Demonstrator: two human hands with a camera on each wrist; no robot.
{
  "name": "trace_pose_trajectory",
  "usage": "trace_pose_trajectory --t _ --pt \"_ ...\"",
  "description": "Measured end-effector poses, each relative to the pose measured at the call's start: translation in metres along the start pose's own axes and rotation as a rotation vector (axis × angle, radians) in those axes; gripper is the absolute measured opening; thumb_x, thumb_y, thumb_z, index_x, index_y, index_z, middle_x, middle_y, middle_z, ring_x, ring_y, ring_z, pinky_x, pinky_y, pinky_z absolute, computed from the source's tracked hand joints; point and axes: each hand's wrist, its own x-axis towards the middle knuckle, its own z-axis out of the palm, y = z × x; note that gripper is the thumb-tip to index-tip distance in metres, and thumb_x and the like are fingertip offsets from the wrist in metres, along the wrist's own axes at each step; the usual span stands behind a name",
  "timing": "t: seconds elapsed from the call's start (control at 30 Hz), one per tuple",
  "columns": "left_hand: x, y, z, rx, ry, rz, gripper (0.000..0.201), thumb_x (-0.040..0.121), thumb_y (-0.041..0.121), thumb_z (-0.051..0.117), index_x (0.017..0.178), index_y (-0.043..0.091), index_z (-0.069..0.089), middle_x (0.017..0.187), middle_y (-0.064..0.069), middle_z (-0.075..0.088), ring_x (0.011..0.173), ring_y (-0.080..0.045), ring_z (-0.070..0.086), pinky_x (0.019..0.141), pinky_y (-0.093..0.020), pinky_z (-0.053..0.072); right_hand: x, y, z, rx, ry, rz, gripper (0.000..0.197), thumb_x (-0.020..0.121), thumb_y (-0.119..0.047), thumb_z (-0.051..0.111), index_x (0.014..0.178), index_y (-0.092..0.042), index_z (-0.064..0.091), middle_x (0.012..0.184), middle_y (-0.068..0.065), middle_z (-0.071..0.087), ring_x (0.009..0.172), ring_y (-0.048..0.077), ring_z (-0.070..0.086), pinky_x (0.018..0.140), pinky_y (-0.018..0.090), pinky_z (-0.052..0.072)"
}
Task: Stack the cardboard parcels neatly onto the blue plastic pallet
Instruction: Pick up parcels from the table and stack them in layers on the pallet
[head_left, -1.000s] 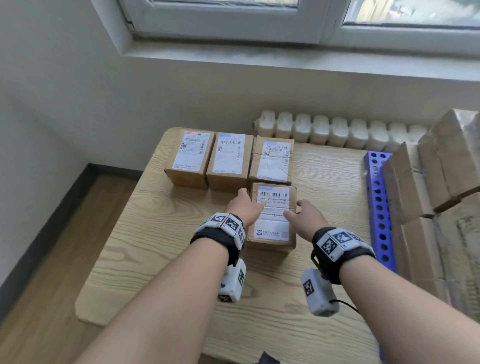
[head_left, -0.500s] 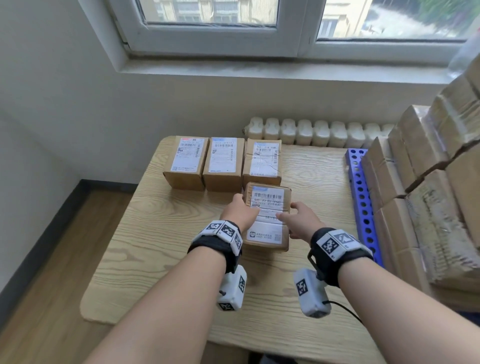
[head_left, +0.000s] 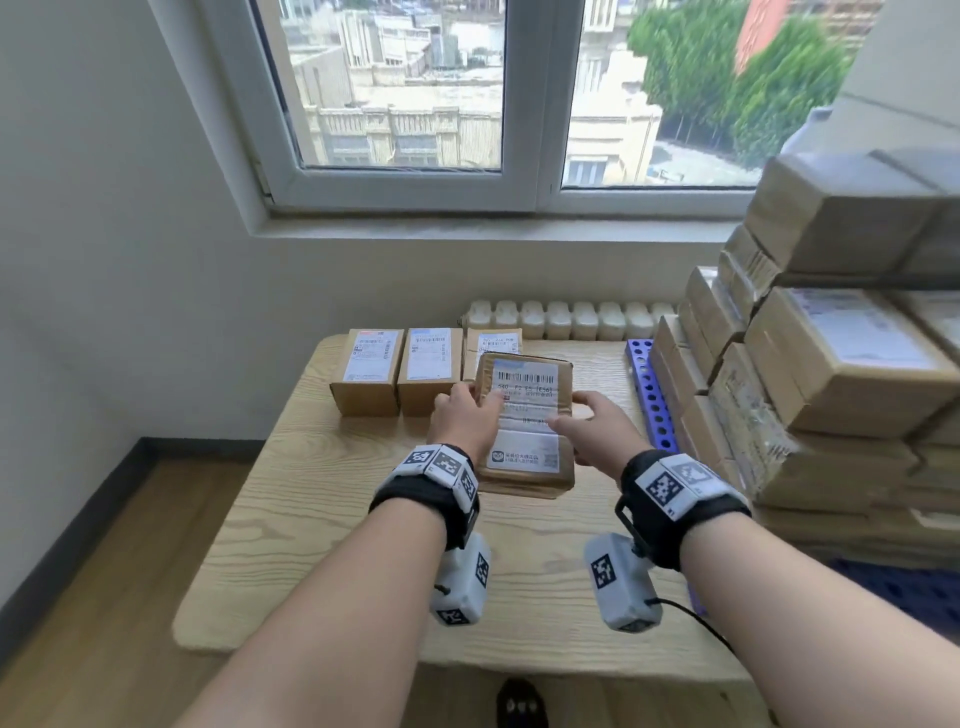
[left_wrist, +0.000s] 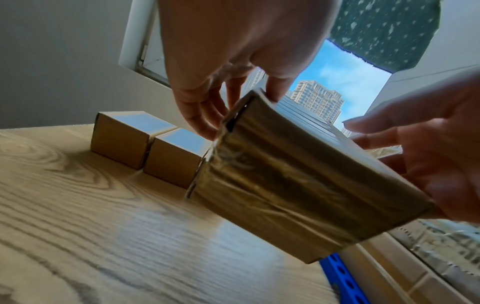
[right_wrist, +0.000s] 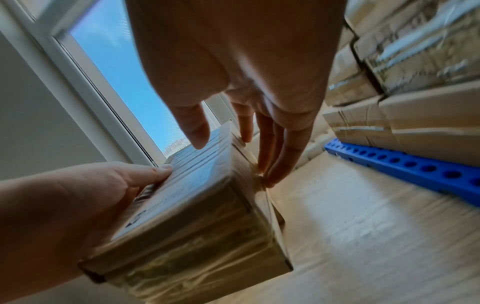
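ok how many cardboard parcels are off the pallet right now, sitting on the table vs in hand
table parcels: 3
held parcel, gripped between left hand and right hand: 1
total: 4

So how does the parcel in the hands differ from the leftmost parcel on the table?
The held parcel is off the wooden table, tilted, gripped by the left hand and right hand; the leftmost parcel sits flat, untouched. The held one is wrapped in glossy tape; the leftmost shows plain cardboard. Both carry white barcode labels.
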Motion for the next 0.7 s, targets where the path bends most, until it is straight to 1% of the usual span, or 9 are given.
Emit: trace_pose_trajectory --t 0.13,0.17,0.23,0.3,0.33,0.4,0.47,0.57,0.7 --pt "-0.018 0.029 -0.011 -0.032 0.053 0.105 0.052 0.101 0.046 0.04 0.14 0.012 0.044 0.135 -0.016 0.047 0.123 -0.033 0.049 0.106 -0.045 0.041 -0.024 -0.021 -0.026 -0.019 0.079 -0.067 0.071 0.082 -0.038 0.067 0.143 -0.014 0.04 0.127 0.009 0.06 0.112 0.026 0.061 0.097 0.048 0.05" --pt "-0.021 0.038 -0.015 -0.053 0.073 0.136 0.052 0.101 0.046 0.04 0.14 0.012 0.045 0.134 -0.016 0.048 0.122 -0.033 0.05 0.105 -0.046 0.041 -0.03 -0.027 -0.034 -0.004 0.108 -0.087 0.071 0.082 -0.038 0.068 0.142 -0.012 0.042 0.128 0.01 0.06 0.111 0.026 0.061 0.097 0.048 0.05" --pt "-0.025 0.056 -0.023 -0.099 0.116 0.21 0.049 0.102 0.043 0.041 0.137 0.01 0.048 0.134 -0.015 0.052 0.122 -0.033 0.05 0.104 -0.044 0.041 -0.041 -0.041 -0.05 0.033 0.151 -0.138 0.058 0.083 -0.033 0.068 0.133 -0.007 0.053 0.12 0.009 0.065 0.1 0.022 0.064 0.093 0.043 0.053" --pt "-0.032 0.077 -0.03 -0.153 0.137 0.267 0.048 0.102 0.042 0.041 0.137 0.01 0.048 0.134 -0.015 0.053 0.122 -0.031 0.05 0.104 -0.042 0.042 -0.053 -0.054 -0.066 0.07 0.18 -0.189 0.038 0.087 -0.028 0.066 0.119 -0.007 0.064 0.102 0.002 0.07 0.086 0.016 0.063 0.085 0.036 0.054" --pt "-0.036 0.087 -0.032 -0.188 0.143 0.286 0.048 0.102 0.043 0.041 0.137 0.011 0.048 0.131 -0.015 0.053 0.121 -0.031 0.051 0.103 -0.043 0.043 -0.059 -0.061 -0.074 0.089 0.2 -0.213 0.035 0.088 -0.027 0.066 0.118 -0.009 0.066 0.099 0.0 0.069 0.085 0.015 0.063 0.082 0.033 0.053" --pt "-0.045 0.109 -0.037 -0.256 0.161 0.333 0.05 0.098 0.049 0.039 0.133 0.014 0.051 0.125 -0.015 0.055 0.115 -0.032 0.055 0.099 -0.048 0.048 -0.071 -0.071 -0.09 0.127 0.247 -0.266 0.04 0.087 -0.028 0.066 0.123 -0.01 0.063 0.103 0.0 0.068 0.091 0.014 0.063 0.078 0.029 0.051" --pt "-0.053 0.131 -0.042 -0.292 0.173 0.374 0.048 0.097 0.049 0.038 0.128 0.016 0.053 0.122 -0.014 0.057 0.111 -0.032 0.058 0.096 -0.05 0.05 -0.084 -0.079 -0.105 0.172 0.268 -0.315 0.044 0.089 -0.031 0.064 0.128 -0.013 0.057 0.109 0.001 0.067 0.093 0.013 0.064 0.072 0.026 0.049" --pt "-0.062 0.162 -0.048 -0.303 0.193 0.428 0.044 0.102 0.043 0.037 0.131 0.013 0.051 0.123 -0.013 0.059 0.112 -0.031 0.057 0.097 -0.048 0.049 -0.101 -0.087 -0.129 0.21 0.238 -0.383 0.04 0.093 -0.029 0.059 0.132 -0.025 0.05 0.1 -0.004 0.064 0.084 0.005 0.061 0.062 0.022 0.044" --pt "-0.073 0.196 -0.044 -0.323 0.194 0.493 0.046 0.103 0.041 0.038 0.137 0.011 0.046 0.127 -0.014 0.056 0.11 -0.029 0.058 0.096 -0.048 0.05 -0.112 -0.085 -0.159 0.326 0.193 -0.42 0.049 0.097 -0.028 0.054 0.144 -0.031 0.041 0.105 -0.005 0.063 0.089 0.008 0.061 0.07 0.027 0.045"
